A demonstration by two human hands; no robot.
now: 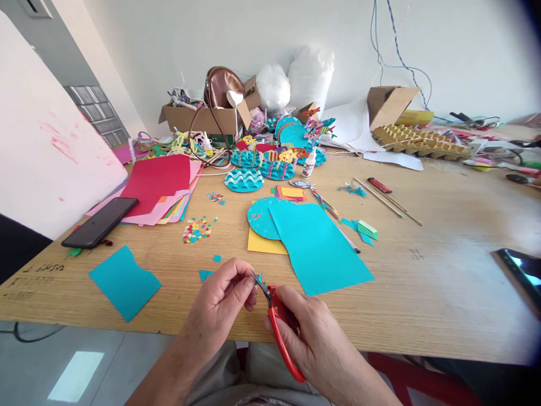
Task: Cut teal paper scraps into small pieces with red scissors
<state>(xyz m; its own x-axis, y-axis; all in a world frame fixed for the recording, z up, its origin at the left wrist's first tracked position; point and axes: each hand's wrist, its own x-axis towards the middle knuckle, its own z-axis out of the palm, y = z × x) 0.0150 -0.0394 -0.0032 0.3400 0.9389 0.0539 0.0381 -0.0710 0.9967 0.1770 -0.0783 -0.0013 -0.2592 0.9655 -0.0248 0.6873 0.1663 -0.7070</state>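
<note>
My right hand (310,332) grips red-handled scissors (279,335), their narrow blades pointing up and left to the fingertips of my left hand (230,290). Those left fingers pinch a small piece of blue paper (259,278), mostly hidden behind them and the blades. Just beyond the hands lies a large sheet of blue paper (321,248), partly over a round blue disc (262,217) and a yellow sheet (264,243). To the left rests a cut blue piece (124,282). Small blue scraps (205,275) are beside my left hand.
Confetti dots (197,230), stacked coloured paper (158,186) and a phone (100,223) lie left. Finished-looking blue paper crafts (276,168) and a glue bottle (309,163) stand behind. Sticks (380,197), an egg tray (418,141) and another phone (519,276) are right. A cardboard box (203,119) stands by the wall.
</note>
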